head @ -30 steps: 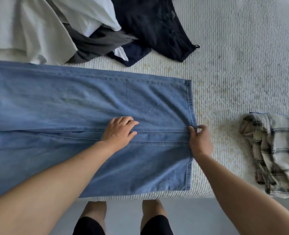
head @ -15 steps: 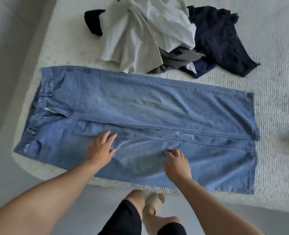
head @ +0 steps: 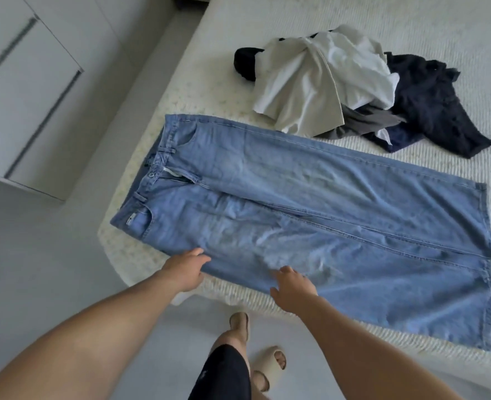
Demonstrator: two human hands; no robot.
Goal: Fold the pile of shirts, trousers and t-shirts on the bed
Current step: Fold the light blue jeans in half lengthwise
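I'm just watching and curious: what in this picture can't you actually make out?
- Pile of clothes, head view: the garments overlap, so their number and kinds are hidden.
- Jeans: the underside is hidden against the bed.
- Left hand and right hand: blurred; fingertips lie at the near edge of the jeans, but a pinch cannot be told.
- Cabinet: blurred and cut by the left edge.

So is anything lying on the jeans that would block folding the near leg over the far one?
Nothing visible does. The blue jeans lie flat, the clothes pile sits beyond them, and both the left hand and right hand are at the near edge.
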